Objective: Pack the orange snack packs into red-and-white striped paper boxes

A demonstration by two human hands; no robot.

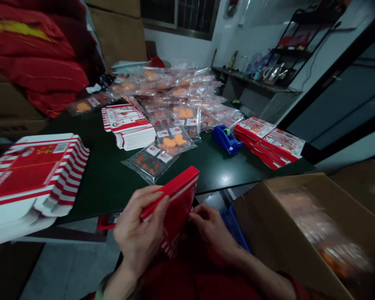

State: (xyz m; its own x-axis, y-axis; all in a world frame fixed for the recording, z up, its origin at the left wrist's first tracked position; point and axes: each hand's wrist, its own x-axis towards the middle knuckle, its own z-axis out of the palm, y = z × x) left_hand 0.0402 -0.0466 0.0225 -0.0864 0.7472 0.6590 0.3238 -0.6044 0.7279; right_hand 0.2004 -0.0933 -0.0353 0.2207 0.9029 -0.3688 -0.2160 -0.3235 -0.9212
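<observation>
- A red box point(181, 204), thin, with striped trim at its lower end, is held up tilted in front of the desk's near edge, over the person's lap.
- The left hand point(142, 227) grips the box from its left side, thumb across the near face.
- The right hand point(214, 229) has its fingers bent, tips at the box's right edge; whether they pinch it I cannot tell.
- Beyond the box, on the dark green desk point(103, 175), clear packets point(151, 160) with orange and brown pieces lie before a large heap of clear bags point(181, 89).
- Just right of the packets sits a blue tape dispenser point(226, 139), with a red-and-white stack point(268, 143) beside it.
- Left of the packets is a smaller stack point(129, 125); at far left, a bigger striped stack point(34, 166).
- At lower right, an open carton point(256, 225) holds blurred clear bags, a blue basket point(236, 227) by its left side.
- Behind, at upper left, red sacks point(40, 54) are piled up.
</observation>
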